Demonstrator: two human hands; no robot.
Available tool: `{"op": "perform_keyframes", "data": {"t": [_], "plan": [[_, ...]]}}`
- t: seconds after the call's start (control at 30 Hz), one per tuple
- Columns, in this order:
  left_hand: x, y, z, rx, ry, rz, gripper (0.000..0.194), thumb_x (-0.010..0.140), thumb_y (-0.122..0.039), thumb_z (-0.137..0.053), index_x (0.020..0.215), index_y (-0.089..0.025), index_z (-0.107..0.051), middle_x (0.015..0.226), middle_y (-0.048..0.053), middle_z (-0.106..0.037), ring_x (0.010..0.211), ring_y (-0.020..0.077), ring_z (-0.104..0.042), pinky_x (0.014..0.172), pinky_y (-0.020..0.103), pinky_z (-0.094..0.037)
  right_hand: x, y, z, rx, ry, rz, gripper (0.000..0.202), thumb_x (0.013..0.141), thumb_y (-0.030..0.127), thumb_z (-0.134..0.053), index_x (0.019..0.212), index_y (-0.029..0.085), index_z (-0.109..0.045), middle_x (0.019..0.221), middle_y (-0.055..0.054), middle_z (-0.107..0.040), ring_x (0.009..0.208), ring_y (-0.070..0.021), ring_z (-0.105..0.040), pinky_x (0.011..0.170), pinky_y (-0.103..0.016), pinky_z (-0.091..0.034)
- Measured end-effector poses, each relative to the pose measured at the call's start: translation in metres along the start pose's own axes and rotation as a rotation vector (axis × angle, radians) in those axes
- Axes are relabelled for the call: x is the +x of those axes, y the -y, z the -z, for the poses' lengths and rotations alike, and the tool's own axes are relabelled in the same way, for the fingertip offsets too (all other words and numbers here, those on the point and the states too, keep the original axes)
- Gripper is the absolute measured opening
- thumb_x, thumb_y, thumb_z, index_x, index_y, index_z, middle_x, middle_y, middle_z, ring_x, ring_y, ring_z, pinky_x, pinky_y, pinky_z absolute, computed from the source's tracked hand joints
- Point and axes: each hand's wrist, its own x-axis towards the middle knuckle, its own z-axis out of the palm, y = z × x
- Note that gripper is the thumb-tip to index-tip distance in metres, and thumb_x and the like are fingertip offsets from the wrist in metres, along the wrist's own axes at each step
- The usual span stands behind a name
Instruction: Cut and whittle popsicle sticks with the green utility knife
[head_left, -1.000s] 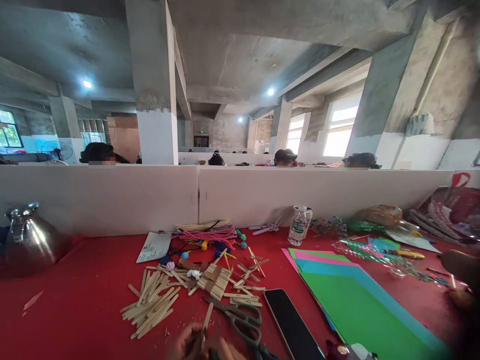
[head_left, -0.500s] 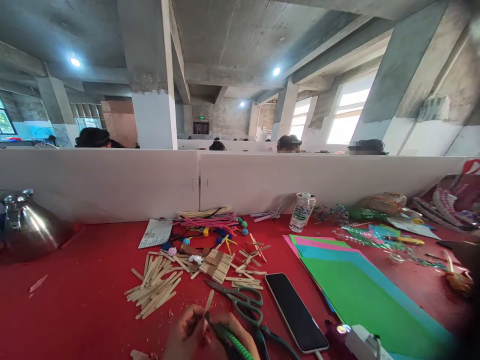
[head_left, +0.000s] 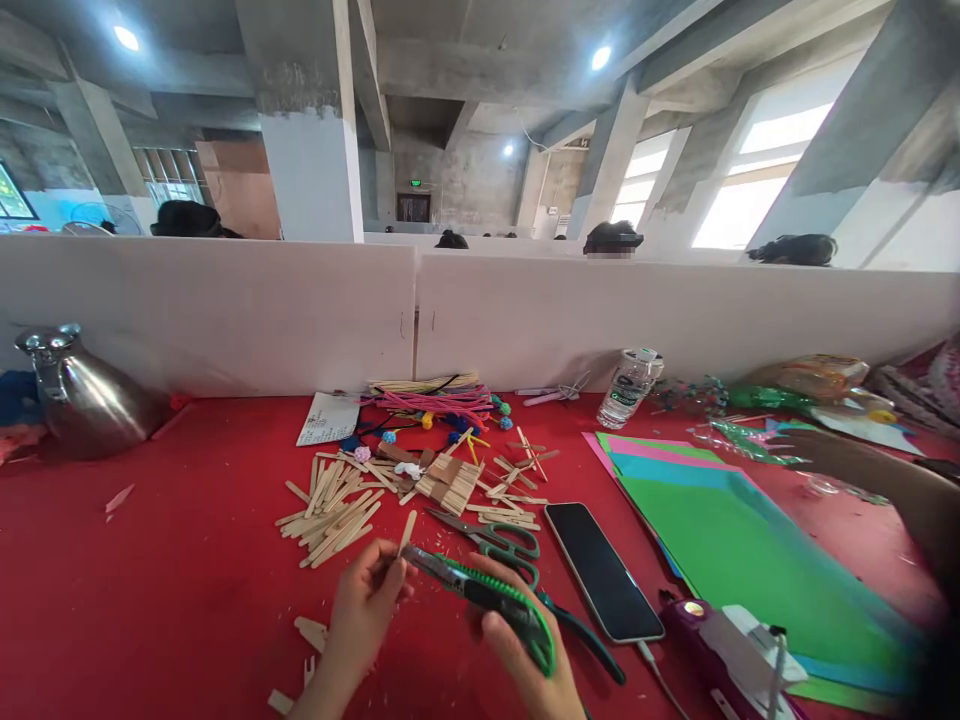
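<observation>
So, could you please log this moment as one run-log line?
left hand: pinching wooden stick | right hand: gripping green-edged knife, tip close to stick | scissors: beyond knife | phone: right of scissors

The left hand (head_left: 367, 592) pinches a wooden craft stick (head_left: 407, 531); the right hand (head_left: 519, 660), gripping a utility knife (head_left: 489, 590), has scissors (head_left: 481, 533) at its twelve o'clock and a smartphone (head_left: 602, 570) at two.

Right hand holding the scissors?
No, the right hand grips a green-and-black utility knife, while the scissors lie on the red table.
</observation>
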Motion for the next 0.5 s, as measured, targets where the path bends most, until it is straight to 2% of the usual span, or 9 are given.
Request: {"op": "perform_keyframes", "data": {"t": [0.13,0.23,0.33,0.4,0.5], "plan": [[0.000,0.000,0.000,0.026,-0.003,-0.020,0.031,0.068,-0.047,-0.067,0.069,-0.018,-0.056,0.059,-0.002,-0.061,0.053,0.0123,-0.058,0.051,0.020,-0.044,0.000,0.007,0.003,0.112,-0.087,-0.097,0.040,0.073,0.048,-0.071,0.102,0.020,-0.071,0.090,-0.009,-0.074,0.073,-0.0216,-0.069,0.073,-0.031,-0.056],[0.001,0.002,0.000,0.029,-0.022,-0.038,0.032,0.069,-0.049,-0.067,0.069,-0.019,-0.056,0.059,-0.001,-0.063,0.052,0.0132,-0.058,0.052,0.022,-0.046,0.000,0.011,0.006,0.232,-0.080,-0.062,0.040,0.075,0.047,-0.069,0.105,0.021,-0.070,0.099,-0.009,-0.073,0.081,-0.0248,-0.070,0.072,-0.031,-0.057],[0.004,0.004,0.002,0.021,-0.081,-0.076,0.035,0.068,-0.053,-0.066,0.070,-0.019,-0.058,0.068,0.003,-0.069,0.057,0.0160,-0.062,0.057,0.026,-0.051,0.002,0.009,0.012,0.178,-0.057,-0.032,0.035,0.079,0.045,-0.066,0.101,0.019,-0.073,0.088,-0.010,-0.075,0.074,-0.0249,-0.070,0.070,-0.033,-0.057],[0.006,0.006,0.003,0.005,-0.107,-0.084,0.037,0.069,-0.055,-0.066,0.074,-0.018,-0.059,0.072,0.006,-0.071,0.061,0.0180,-0.065,0.061,0.028,-0.053,0.003,0.004,0.015,0.138,-0.103,-0.016,0.033,0.081,0.043,-0.064,0.101,0.019,-0.073,0.086,-0.009,-0.075,0.072,-0.0238,-0.070,0.068,-0.032,-0.058],[0.007,0.009,0.005,-0.055,-0.093,-0.043,0.039,0.068,-0.055,-0.067,0.078,-0.017,-0.060,0.077,0.007,-0.071,0.065,0.0195,-0.068,0.063,0.030,-0.055,0.001,-0.004,0.013,0.161,-0.214,0.035,0.034,0.087,0.041,-0.057,0.111,0.020,-0.067,0.096,-0.010,-0.073,0.076,-0.0224,-0.070,0.069,-0.032,-0.057]]}}
